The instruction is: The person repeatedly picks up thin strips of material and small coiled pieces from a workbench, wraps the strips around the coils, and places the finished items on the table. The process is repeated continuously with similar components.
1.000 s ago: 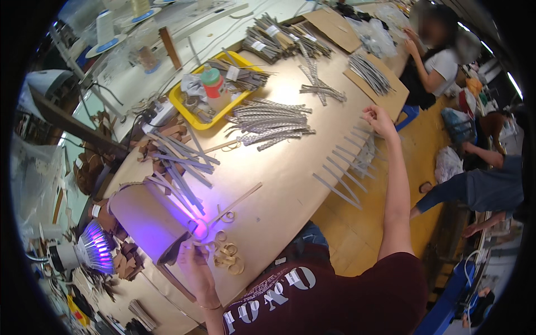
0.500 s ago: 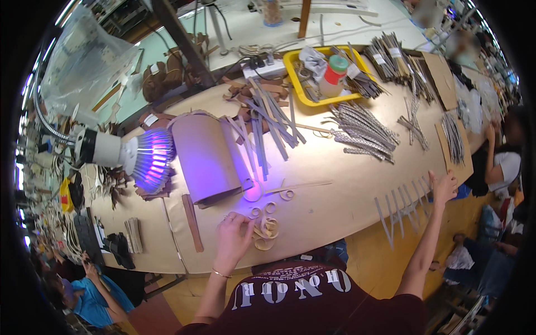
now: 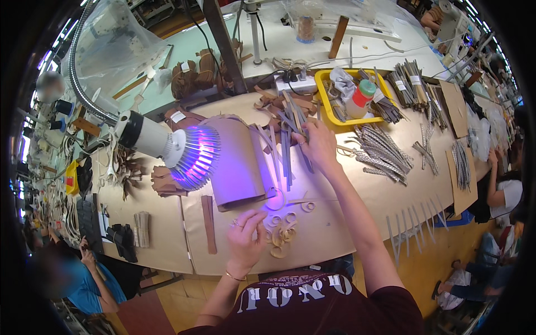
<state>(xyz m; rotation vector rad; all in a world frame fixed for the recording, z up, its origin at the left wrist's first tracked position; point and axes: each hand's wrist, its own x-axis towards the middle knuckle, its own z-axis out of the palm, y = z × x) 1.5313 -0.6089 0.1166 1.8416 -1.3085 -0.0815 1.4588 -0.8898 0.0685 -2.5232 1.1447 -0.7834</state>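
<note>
My right hand (image 3: 321, 146) is at the loose heap of flat, narrow grey strips (image 3: 287, 162), toward the far edge of the gold-tan, paper-smooth tabletop (image 3: 321, 240). Its fingers reach the heap's right side; whether they have closed on a strip I cannot tell. The heap probably lies there for easy reach. Separate thin grey strips (image 3: 404, 229) jut over the near edge, to the right, spaced apart, I judge, so they do not cling together. A ribbed, violet-glowing metal lamp (image 3: 198, 156) leans over the curved brown sheet (image 3: 237, 167), likely to light the spot before me. My right arm stretches forward almost straight, back of the hand up; my left hand (image 3: 247, 237) hangs near the pale tan curled trimmings (image 3: 282, 231), fingers loosely bent, any grip between them hidden
</note>
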